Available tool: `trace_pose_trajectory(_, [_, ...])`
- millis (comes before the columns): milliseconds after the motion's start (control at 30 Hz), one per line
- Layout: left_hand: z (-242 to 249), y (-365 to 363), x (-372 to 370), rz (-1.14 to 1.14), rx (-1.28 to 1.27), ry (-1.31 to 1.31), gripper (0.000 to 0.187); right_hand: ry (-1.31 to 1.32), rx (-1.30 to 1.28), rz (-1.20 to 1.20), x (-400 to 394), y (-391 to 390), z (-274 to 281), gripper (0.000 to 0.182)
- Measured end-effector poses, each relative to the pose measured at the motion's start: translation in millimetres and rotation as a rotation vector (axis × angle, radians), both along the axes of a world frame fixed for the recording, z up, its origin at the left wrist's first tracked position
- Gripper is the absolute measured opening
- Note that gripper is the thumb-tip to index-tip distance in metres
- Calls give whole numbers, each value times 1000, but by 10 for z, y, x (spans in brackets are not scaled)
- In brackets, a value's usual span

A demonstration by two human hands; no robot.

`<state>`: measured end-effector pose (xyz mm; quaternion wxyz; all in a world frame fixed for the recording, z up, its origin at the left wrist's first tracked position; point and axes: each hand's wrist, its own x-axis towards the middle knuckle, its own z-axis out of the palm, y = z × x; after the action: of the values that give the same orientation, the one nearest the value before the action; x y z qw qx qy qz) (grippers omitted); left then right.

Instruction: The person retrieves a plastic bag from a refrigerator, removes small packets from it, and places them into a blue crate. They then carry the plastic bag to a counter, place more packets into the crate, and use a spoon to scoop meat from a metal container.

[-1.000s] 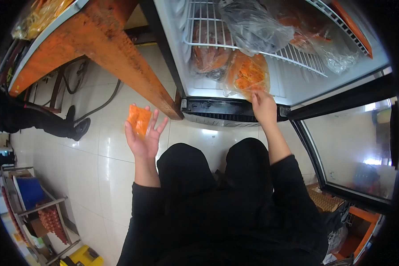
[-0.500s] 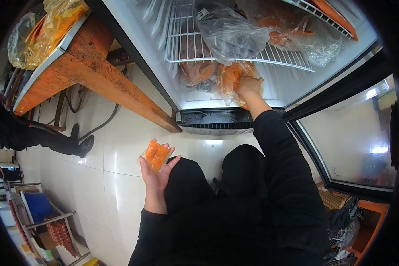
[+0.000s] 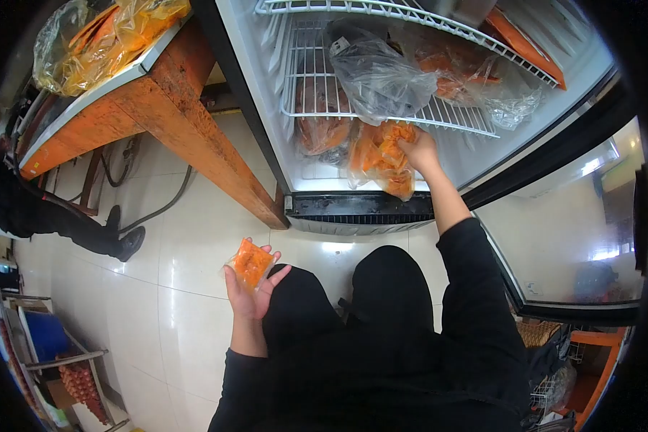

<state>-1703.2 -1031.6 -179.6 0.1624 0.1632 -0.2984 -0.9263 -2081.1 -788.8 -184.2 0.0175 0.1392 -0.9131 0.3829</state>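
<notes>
My left hand (image 3: pixel 248 301) is palm up above the floor, left of my knees, supporting a small clear packet of orange food (image 3: pixel 252 263). The packet lies across the palm and fingers. Inside the open fridge, my right hand (image 3: pixel 423 154) grips the right side of a clear plastic bag of orange contents (image 3: pixel 381 160). That bag sits below the white wire shelf (image 3: pixel 317 114), its lower end at the fridge's front sill. What exactly the bag contains I cannot make out. Beside it on the left is another bag with reddish-brown contents (image 3: pixel 320 126).
Grey plastic bags (image 3: pixel 378 75) lie on the wire shelf. The glass fridge door (image 3: pixel 565 223) stands open on the right. A wooden table (image 3: pixel 169 115) with a bag of orange food (image 3: pixel 126 39) is at left, near another person's leg (image 3: pixel 65 227). A rack (image 3: pixel 68 360) stands lower left.
My head view has shifted slightly. My right hand has moved to the bag's right side, and the bag's lower end has come forward to the sill. The left hand still holds the packet.
</notes>
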Motion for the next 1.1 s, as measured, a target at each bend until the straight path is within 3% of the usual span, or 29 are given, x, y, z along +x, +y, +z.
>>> trace_pose_trajectory(100, [-2, 39, -105, -46, -27, 7, 71, -101, -388, 132, 299, 26, 104, 34])
trace_pose_trajectory(200, [44, 112, -230, -92, -91, -24, 72, -462, -762, 143, 879, -170, 682, 33])
trace_pose_trajectory(367, [327, 241, -422, -229, -119, 73, 73, -814, -1079, 472, 1587, -607, 1158, 29])
trace_pose_trajectory(533, [1477, 209, -392, -27, -417, 238, 98, -541, -1047, 695, 2060, -1160, 1975, 30])
trace_pose_trajectory(633, [2176, -61, -505, 195, -608, 385, 84, -169, -1107, 841, 2149, -1568, 2720, 28])
trace_pose_trajectory(767, [3175, -793, -833, 418, -750, 504, 48, 840, -1161, 837, 2003, -2244, 3664, 16])
trace_pose_trajectory(800, [3387, -932, -938, 490, -751, 470, 44, 805, -1184, 968, 2018, -2342, 3895, 24])
trace_pose_trajectory(833, [3516, -1066, -1047, 549, -894, 388, 44, 803, -1368, 1001, 1995, -2635, 4009, 22])
trace_pose_trajectory(867, [3653, -1256, -1214, 608, -1034, 304, 45, 978, -1233, 888, 1867, -2822, 4057, 19])
trace_pose_trajectory(900, [3639, -1650, -1453, 814, -1416, -55, 43, 966, -975, 759, 1773, -2933, 4076, 22])
trace_pose_trajectory(933, [3623, -2045, -1691, 1017, -1723, -503, 41, 1258, -646, 507, 1490, -3220, 3961, 17])
trace_pose_trajectory(967, [3638, -1929, -1672, 1050, -1789, -805, 45, 1153, -437, 510, 1413, -3293, 3865, 24])
trace_pose_trajectory(1033, [3556, -1944, -1607, 938, -1860, -995, 46, 924, -34, 491, 1304, -3328, 3788, 40])
trace_pose_trajectory(1100, [3459, -1944, -1568, 1043, -1833, -822, 41, 805, 269, 442, 1263, -3308, 3730, 47])
